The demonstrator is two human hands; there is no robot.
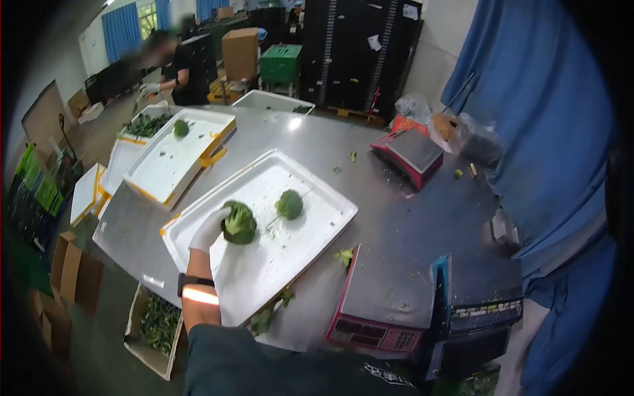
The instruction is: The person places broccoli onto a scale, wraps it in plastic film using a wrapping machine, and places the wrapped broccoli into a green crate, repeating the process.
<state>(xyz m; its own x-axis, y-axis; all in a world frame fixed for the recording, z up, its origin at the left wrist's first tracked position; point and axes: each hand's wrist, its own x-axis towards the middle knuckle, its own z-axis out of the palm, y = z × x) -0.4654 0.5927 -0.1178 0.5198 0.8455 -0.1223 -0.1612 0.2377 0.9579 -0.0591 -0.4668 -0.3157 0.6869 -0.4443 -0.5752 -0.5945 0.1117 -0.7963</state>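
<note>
The left hand [210, 228] is closed around 1 broccoli head [239, 223] over the white tray [330, 221]. It could slip and roll off. The right hand is not seen.

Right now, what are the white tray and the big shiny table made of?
The tray looks like white foam: matte, thick-walled, with a raised rim. The table seems to be steel or another metal: grey, smooth, and it reflects a bright lamp spot. The left hand, in a white glove that looks like cloth, holds a broccoli over the tray.
</note>
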